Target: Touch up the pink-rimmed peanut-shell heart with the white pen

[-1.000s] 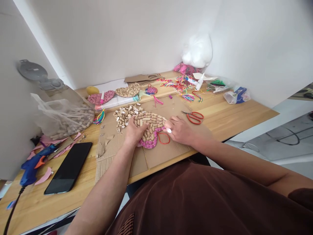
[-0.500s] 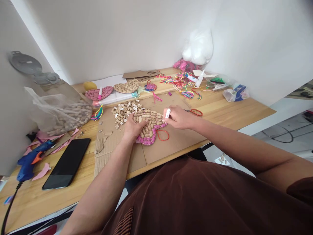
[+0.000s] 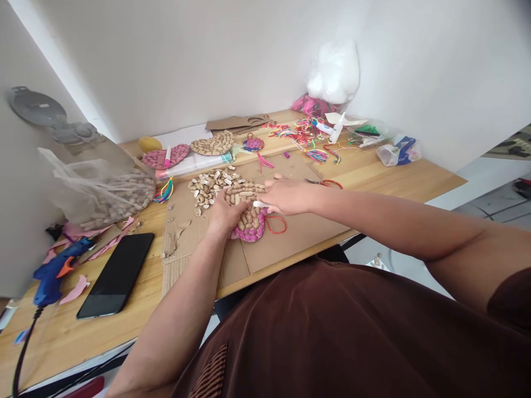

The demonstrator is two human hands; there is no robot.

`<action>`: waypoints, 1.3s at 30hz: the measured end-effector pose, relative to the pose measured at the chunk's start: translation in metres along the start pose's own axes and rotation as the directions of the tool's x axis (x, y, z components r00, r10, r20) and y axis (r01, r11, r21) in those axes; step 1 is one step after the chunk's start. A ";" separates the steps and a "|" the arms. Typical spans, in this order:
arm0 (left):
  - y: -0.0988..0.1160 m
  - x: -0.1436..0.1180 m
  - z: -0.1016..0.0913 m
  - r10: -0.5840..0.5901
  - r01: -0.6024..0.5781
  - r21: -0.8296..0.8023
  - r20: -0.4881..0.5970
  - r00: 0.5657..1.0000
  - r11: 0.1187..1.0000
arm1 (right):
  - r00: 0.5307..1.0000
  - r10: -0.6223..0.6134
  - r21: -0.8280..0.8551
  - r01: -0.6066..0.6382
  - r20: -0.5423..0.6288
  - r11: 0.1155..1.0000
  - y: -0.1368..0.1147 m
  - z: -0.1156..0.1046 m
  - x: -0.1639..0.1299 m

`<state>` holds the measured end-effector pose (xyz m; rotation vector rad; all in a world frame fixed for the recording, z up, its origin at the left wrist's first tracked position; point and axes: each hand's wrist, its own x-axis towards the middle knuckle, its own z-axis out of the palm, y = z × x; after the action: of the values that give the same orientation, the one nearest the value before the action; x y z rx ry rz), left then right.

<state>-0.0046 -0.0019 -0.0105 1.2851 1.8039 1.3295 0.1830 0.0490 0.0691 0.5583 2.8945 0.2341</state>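
A person's left hand presses flat on a heart-shaped cardboard piece covered with peanut shells and edged in pink, which lies on a brown cardboard sheet on the wooden surface. The right hand reaches over the heart, gripping a small white marker (its tip points left). No writing is readable. At far left, a clear plastic bag holds whole peanuts.
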 end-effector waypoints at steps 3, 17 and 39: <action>-0.002 0.001 0.000 0.002 -0.002 -0.004 0.013 1.000 1.000 | 0.999 -0.009 -0.035 0.007 -0.050 0.999 0.005 0.001 0.007; -0.001 0.001 -0.002 -0.014 0.014 0.032 0.000 1.000 0.999 | 0.988 0.151 0.149 -0.147 -0.014 0.978 0.015 0.001 -0.012; -0.004 0.002 -0.001 -0.010 0.010 0.013 0.031 0.999 1.000 | 0.902 0.303 0.436 -0.149 -0.309 0.887 0.023 0.022 -0.022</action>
<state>-0.0082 -0.0006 -0.0137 1.2949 1.7986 1.2873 0.2158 0.0643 0.0554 1.0355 3.2567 -0.2737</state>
